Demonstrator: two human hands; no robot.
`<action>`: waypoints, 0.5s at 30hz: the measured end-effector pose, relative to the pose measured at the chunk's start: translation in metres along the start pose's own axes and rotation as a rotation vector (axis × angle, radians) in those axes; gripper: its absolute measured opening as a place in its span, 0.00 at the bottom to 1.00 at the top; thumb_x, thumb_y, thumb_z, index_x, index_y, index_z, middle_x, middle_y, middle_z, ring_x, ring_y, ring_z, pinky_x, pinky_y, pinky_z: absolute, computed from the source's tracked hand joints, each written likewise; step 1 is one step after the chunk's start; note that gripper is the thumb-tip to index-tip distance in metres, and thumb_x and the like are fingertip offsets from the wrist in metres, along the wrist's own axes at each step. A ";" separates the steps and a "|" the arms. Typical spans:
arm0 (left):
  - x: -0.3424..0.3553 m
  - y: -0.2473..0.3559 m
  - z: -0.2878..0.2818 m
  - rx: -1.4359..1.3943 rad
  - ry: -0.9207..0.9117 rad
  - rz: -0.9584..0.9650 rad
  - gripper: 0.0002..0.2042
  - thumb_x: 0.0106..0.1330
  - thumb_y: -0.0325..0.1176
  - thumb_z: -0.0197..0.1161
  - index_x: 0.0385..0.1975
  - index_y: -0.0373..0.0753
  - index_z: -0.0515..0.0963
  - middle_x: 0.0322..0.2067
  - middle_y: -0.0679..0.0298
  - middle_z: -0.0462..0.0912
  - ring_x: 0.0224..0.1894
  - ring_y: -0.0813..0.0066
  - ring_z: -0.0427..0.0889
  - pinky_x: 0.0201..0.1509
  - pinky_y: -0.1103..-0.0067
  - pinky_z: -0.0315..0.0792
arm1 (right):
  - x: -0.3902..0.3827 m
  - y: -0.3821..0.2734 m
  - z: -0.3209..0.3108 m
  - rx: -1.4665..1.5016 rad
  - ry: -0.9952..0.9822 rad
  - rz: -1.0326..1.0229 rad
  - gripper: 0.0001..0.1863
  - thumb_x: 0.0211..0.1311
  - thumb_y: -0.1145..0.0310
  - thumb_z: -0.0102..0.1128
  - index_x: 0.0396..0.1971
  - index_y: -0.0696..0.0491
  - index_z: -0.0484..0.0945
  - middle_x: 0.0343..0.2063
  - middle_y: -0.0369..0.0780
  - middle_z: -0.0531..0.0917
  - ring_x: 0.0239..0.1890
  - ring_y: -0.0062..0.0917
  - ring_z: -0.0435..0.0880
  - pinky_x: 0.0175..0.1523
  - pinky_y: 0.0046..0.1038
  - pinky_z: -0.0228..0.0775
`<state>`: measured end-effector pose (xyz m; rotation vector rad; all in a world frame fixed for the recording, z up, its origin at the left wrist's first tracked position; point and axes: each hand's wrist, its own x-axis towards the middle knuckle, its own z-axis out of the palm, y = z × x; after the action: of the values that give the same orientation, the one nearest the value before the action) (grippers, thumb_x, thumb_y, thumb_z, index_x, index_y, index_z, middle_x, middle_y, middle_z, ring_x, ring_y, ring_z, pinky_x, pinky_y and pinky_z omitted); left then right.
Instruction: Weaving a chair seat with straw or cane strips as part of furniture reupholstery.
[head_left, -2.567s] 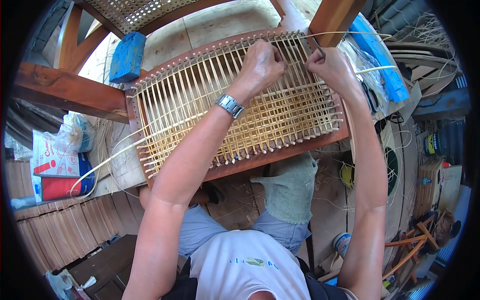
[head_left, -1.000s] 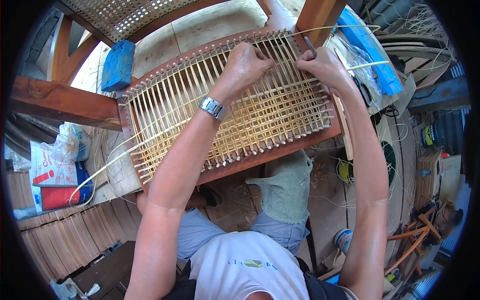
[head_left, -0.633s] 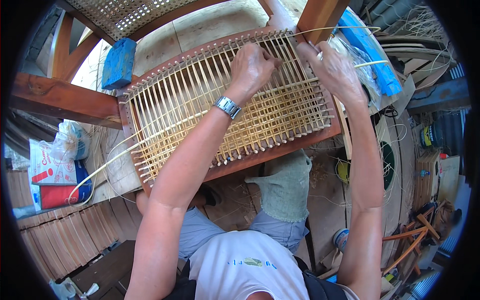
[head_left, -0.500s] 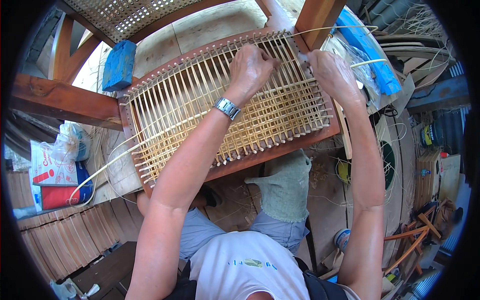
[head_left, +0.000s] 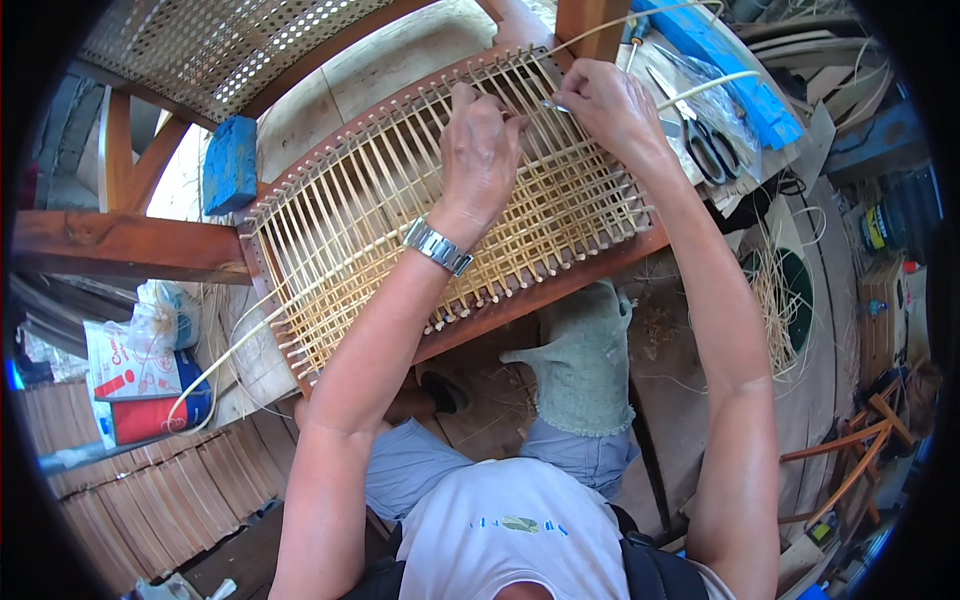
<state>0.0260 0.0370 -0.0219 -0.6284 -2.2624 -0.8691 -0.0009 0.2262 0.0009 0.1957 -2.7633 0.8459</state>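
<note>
A chair seat of woven cane fills a reddish-brown wooden frame. Long strands run front to back, and the near half is densely cross-woven. One thicker pale cane rod crosses the weave and sticks out on both sides. My left hand, with a metal watch on its wrist, is closed over the strands in the far part; what its fingers hold is hidden. Close by on the right, my right hand pinches something small and shiny by the strands near the far right corner; its kind cannot be made out.
Scissors with black handles and a screwdriver lie to the right, beside a blue bar. A blue block sits at the frame's far left corner. Packages stand at left. Loose cane strips hang at right.
My right hand has moved left from the frame's right edge to the strands. My left hand has shifted slightly left. The scissors have come into sight as the view moved.
</note>
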 end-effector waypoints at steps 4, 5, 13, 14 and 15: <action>-0.002 -0.003 -0.003 0.019 -0.065 -0.087 0.10 0.58 0.24 0.69 0.32 0.29 0.73 0.36 0.48 0.71 0.28 0.46 0.77 0.31 0.58 0.72 | 0.004 0.009 -0.006 -0.134 0.083 -0.012 0.11 0.59 0.61 0.69 0.35 0.51 0.84 0.28 0.44 0.86 0.34 0.39 0.86 0.40 0.38 0.76; -0.001 -0.003 -0.004 0.024 -0.070 -0.087 0.10 0.58 0.24 0.69 0.32 0.29 0.73 0.36 0.48 0.71 0.28 0.46 0.77 0.31 0.58 0.72 | 0.007 0.014 -0.021 -0.128 0.081 -0.011 0.11 0.59 0.61 0.69 0.35 0.51 0.84 0.28 0.44 0.86 0.34 0.39 0.86 0.40 0.38 0.76; 0.054 0.014 0.024 -0.564 -0.446 -0.340 0.13 0.66 0.36 0.66 0.45 0.35 0.84 0.38 0.54 0.87 0.39 0.64 0.86 0.46 0.71 0.76 | -0.009 0.001 -0.067 0.034 0.105 0.053 0.15 0.61 0.58 0.71 0.33 0.55 0.82 0.18 0.34 0.75 0.22 0.16 0.69 0.30 0.27 0.66; 0.056 0.010 0.025 -0.547 -0.451 -0.337 0.14 0.65 0.38 0.67 0.41 0.33 0.84 0.33 0.57 0.87 0.35 0.70 0.85 0.44 0.74 0.75 | -0.007 0.010 -0.061 0.030 0.124 -0.008 0.15 0.62 0.58 0.70 0.33 0.56 0.81 0.18 0.34 0.76 0.22 0.16 0.69 0.30 0.27 0.66; 0.054 0.010 0.027 -0.554 -0.452 -0.335 0.14 0.65 0.38 0.67 0.41 0.33 0.84 0.33 0.57 0.87 0.35 0.70 0.85 0.44 0.74 0.75 | -0.006 0.016 -0.057 0.021 0.144 -0.065 0.15 0.62 0.58 0.70 0.32 0.56 0.81 0.19 0.34 0.76 0.23 0.16 0.69 0.31 0.27 0.66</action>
<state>-0.0156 0.0734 0.0040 -0.7540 -2.5769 -1.6986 0.0130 0.2719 0.0368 0.2181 -2.6011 0.8379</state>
